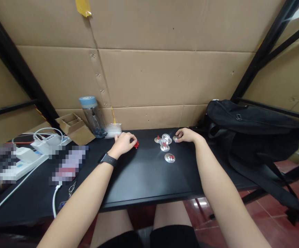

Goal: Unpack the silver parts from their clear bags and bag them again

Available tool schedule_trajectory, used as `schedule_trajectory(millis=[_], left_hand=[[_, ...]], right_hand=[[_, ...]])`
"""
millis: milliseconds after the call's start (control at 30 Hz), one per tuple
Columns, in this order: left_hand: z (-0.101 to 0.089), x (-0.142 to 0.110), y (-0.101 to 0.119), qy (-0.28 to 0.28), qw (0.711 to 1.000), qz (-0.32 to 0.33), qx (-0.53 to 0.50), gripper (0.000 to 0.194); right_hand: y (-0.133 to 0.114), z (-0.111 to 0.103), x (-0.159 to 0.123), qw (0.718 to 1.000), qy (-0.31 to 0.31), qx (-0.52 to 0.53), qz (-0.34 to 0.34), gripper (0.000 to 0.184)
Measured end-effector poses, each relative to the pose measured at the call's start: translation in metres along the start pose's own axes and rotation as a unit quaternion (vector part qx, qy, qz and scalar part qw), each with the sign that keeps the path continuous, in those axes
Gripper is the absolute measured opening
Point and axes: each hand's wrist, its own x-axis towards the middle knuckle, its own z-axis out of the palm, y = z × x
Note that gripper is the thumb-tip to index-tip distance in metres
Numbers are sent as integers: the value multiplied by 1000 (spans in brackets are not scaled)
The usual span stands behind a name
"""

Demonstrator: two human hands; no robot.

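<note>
My left hand [124, 144], with a dark watch on its wrist, is closed at a small bunch of red cord [136, 145] on the black table. The thumb and forefinger curl against the cord, and the fingers partly hide it. Farther right, my right hand [187, 135] pinches the edge of a silver finger cymbal [175, 138] at the table's surface. Between the hands lies a cluster of several shiny domed cymbals [164, 141], some overlapping, with red cord loops on a few. One more cymbal [168, 158] with a red loop lies nearer the front edge.
Along the back left stand a blue-lidded bottle [92, 117], an open cardboard box [75, 129] and a clear plastic packet [113, 130]. A power strip [25, 165] with white cables and a phone [70, 163] lie left. A black bag [250, 131] fills the right side.
</note>
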Motion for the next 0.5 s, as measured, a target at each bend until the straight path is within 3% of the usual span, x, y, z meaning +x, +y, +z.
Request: schedule_trajectory(millis=[133, 233, 367, 500], left_hand=[[-2, -1, 2, -1, 1000, 0, 0, 24], [-3, -1, 5, -4, 1000, 0, 1, 24], [-2, -1, 5, -2, 1000, 10, -2, 23], [2, -2, 7, 2, 1000, 24, -7, 21]], right_hand=[[-2, -1, -1, 1000, 8, -17, -14, 49], [-15, 2, -2, 996, 63, -37, -51, 37], [-51, 22, -2, 980, 129, -21, -153, 27], [-89, 52, -3, 970, 85, -68, -219, 28]])
